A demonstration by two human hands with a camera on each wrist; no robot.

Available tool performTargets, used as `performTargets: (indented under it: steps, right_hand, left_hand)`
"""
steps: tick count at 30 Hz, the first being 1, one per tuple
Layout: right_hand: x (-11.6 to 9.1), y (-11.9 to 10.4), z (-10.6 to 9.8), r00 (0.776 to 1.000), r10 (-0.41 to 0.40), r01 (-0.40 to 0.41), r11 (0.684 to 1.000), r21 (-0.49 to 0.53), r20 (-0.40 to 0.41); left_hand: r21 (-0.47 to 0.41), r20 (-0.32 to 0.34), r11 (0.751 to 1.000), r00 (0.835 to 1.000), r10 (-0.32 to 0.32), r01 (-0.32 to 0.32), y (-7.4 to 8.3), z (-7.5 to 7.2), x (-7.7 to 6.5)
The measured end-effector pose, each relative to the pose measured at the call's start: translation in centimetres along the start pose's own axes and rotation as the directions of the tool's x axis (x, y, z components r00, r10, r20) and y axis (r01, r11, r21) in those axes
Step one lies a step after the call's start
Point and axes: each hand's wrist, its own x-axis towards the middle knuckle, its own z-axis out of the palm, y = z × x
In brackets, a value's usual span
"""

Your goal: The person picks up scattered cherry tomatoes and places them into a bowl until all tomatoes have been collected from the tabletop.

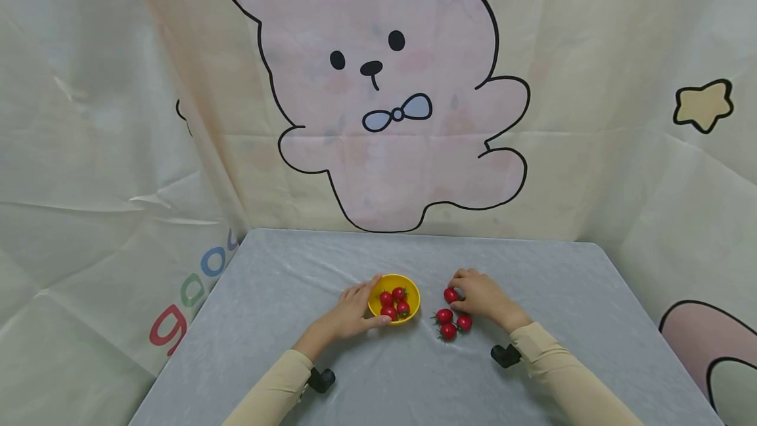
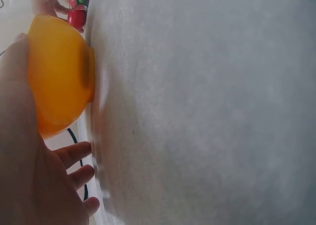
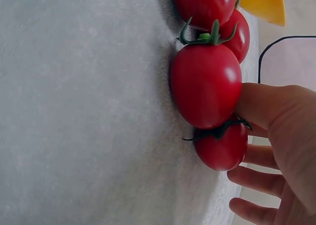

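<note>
A yellow bowl (image 1: 376,307) stands on the table with several red cherry tomatoes (image 1: 388,313) inside. My left hand (image 1: 351,314) holds it from the left, thumb at the near rim and index finger at the far rim. In the left wrist view the bowl (image 2: 59,77) shows its outer side. Right of the bowl, my right hand (image 1: 481,294) pinches a cherry tomato (image 1: 451,295) between thumb and fingers. Three more with green stems, one being this tomato (image 1: 447,332), lie just nearer the body. In the right wrist view, tomatoes (image 3: 206,87) partly hide the thumb and fingertips.
A pale grey cloth covers the table (image 1: 284,275). Behind it hangs a curtain (image 1: 562,169) printed with a pink bear, and more printed cloth flanks both sides. Black mounts (image 1: 322,380) sit at both wrists.
</note>
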Motion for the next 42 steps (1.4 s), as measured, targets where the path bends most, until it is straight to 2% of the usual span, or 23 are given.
performTargets:
  steps: [12,19,27,35,42]
  right_hand:
    - [0.4,-0.3,-0.4,1.000,0.020,-0.020,1.000,-0.007,0.016]
    - [0.6,-0.7,-1.1,1.000,-0.007,0.007,1.000,-0.017,-0.004]
    - [0.9,-1.5,-1.9,1.000,0.001,-0.001,1.000,-0.019,-0.020]
    - [1.0,-2.5,-2.8,0.998,-0.049,0.048,0.999,-0.016,-0.045]
    - [1.1,-3.4,-3.5,0.997,-0.066,0.065,0.998,-0.017,-0.032]
  left_hand:
    - [-0.007,0.001,1.000,1.000,-0.001,0.001,0.0,0.0,-0.1]
    - [-0.002,-0.002,1.000,1.000,0.005,-0.005,0.0,0.1,0.0]
    - [-0.007,-0.001,1.000,1.000,0.010,-0.010,0.1,-0.1,-0.1]
    - [0.002,0.003,1.000,1.000,-0.002,0.002,0.0,0.0,-0.1]
    - [0.003,-0.001,1.000,1.000,0.001,-0.001,0.0,0.0,0.0]
